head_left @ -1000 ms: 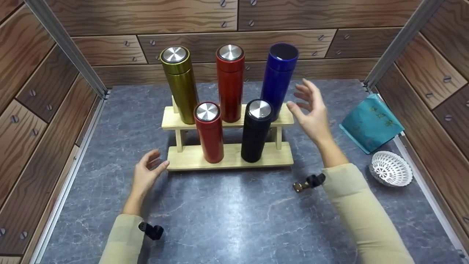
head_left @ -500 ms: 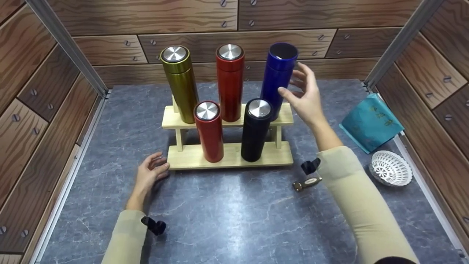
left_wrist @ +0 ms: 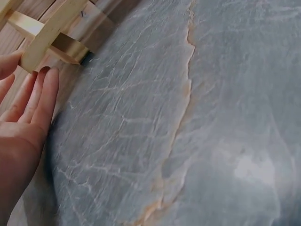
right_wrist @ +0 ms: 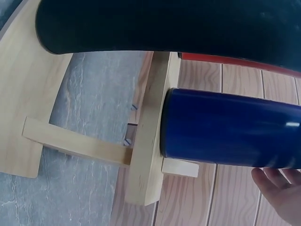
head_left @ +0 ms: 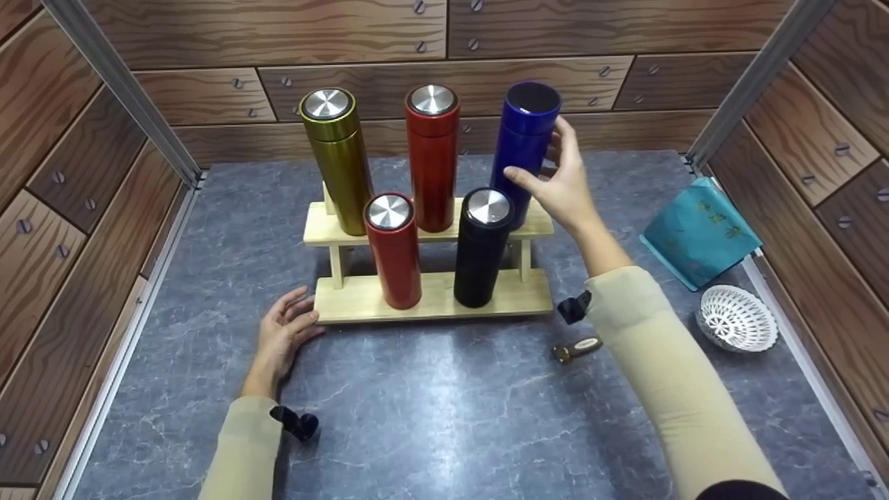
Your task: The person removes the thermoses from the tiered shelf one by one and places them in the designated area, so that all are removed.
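A two-tier wooden stand (head_left: 347, 298) bears several upright thermos bottles. On its upper shelf stand a gold thermos (head_left: 340, 167), a red thermos (head_left: 434, 167) and a blue thermos (head_left: 521, 146). A shorter-looking red thermos (head_left: 397, 264) and a black thermos (head_left: 479, 264) stand on the lower shelf. My right hand (head_left: 559, 177) grips the blue thermos from its right side, thumb in front and fingers partly hidden behind. In the right wrist view, the blue thermos's base is against the upper shelf (right_wrist: 150, 141). My left hand (head_left: 283, 337) touches the lower shelf's left end with extended fingers.
On the right lie a teal pouch (head_left: 701, 232) and a white woven basket (head_left: 737, 319). A small dark object with a pale oval label (head_left: 576, 348) lies near my right sleeve. Wood-patterned walls (head_left: 444, 90) enclose the grey marbled tabletop (head_left: 417, 417).
My right hand has moved left and closed around the blue thermos. My left hand has shifted slightly to the lower shelf's left end. The bottles have stayed in place.
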A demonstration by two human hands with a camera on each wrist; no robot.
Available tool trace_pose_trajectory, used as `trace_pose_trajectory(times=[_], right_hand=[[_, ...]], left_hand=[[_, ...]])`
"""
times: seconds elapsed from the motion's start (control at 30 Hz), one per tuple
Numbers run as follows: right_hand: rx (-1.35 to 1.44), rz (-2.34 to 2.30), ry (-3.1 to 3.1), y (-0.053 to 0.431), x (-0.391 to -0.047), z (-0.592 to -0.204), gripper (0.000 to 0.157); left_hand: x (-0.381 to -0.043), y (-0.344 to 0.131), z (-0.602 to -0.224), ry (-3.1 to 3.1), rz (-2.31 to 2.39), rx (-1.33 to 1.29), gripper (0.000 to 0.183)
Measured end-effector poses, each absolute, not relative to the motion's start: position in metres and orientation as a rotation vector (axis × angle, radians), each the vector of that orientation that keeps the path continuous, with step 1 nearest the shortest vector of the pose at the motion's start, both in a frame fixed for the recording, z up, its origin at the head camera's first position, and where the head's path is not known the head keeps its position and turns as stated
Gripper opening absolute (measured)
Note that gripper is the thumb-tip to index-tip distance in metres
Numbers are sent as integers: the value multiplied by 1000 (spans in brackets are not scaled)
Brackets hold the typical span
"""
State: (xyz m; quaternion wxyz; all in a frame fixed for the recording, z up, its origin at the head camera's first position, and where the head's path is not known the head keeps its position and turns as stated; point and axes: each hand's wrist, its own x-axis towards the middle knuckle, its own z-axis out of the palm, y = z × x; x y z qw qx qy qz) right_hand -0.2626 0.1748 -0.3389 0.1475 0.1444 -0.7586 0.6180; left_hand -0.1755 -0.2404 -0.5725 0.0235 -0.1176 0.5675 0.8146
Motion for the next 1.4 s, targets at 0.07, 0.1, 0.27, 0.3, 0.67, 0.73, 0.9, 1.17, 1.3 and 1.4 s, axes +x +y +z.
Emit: trace_pose_trajectory(times=[0.07,0.1,0.27,0.3,0.67,0.73,0.9,1.17,1.3,1.4], right_hand=[[418,1763,-2179,173,-263,-340,83],[419,1758,-2168,173,-263,-340,83],[406,1767,-2089,173,-262,-343,81],[403,1770,-2078,174,-261,-344,81],[360,1766,-2019,190,-260,-349,84],[332,1765,-2005,196,-262,-353,85],[282,1769,-1964,210,-266,-357,87],[208,1737,-1939,232,-259,-352,86],[195,1721,-1933,236,-251,-345,84],[188,1710,-1924,236,-247,-341,83]], left_hand=[[-176,-241,-573,1734,2535,-356,63],[-176,-241,-574,1720,2544,-355,63],[-176,-242,-576,1652,2573,-329,62],[-176,-241,-577,1640,2576,-326,62],[-179,-241,-577,1626,2561,-324,61],[-179,-241,-577,1625,2560,-317,61],[-180,-242,-575,1629,2562,-324,60],[-181,-239,-574,1608,2578,-305,56],[-182,-238,-575,1599,2589,-302,56],[-182,-239,-575,1612,2586,-294,57]])
